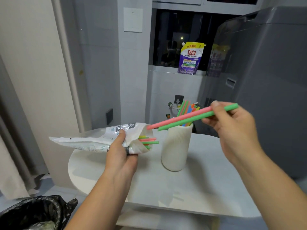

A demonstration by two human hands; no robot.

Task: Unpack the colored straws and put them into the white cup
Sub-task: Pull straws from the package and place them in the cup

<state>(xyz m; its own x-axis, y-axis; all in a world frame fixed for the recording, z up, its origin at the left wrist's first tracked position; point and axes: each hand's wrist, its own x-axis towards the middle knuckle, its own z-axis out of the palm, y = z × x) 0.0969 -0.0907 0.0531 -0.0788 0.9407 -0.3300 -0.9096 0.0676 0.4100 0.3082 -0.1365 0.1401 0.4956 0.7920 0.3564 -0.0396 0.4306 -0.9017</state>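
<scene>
My left hand (122, 153) grips a white plastic straw bag (93, 141) just above the table, its open mouth facing right. Several pink, green and yellow straws (148, 141) poke out of that mouth. My right hand (232, 128) pinches a pink straw (176, 119) and a green straw (196, 118) together. They lie nearly level in front of the cup's rim, tips pointing left toward the bag. The tall ribbed white cup (177, 146) stands upright on the table, between my hands. Several coloured straws (187, 107) stick up out of it.
The white round-edged table (191, 188) carries the cup. A bin lined with a black bag (38, 213) sits at the lower left on the floor. A purple detergent pouch (191, 58) rests on the window ledge behind. A grey appliance (265, 72) rises at the right.
</scene>
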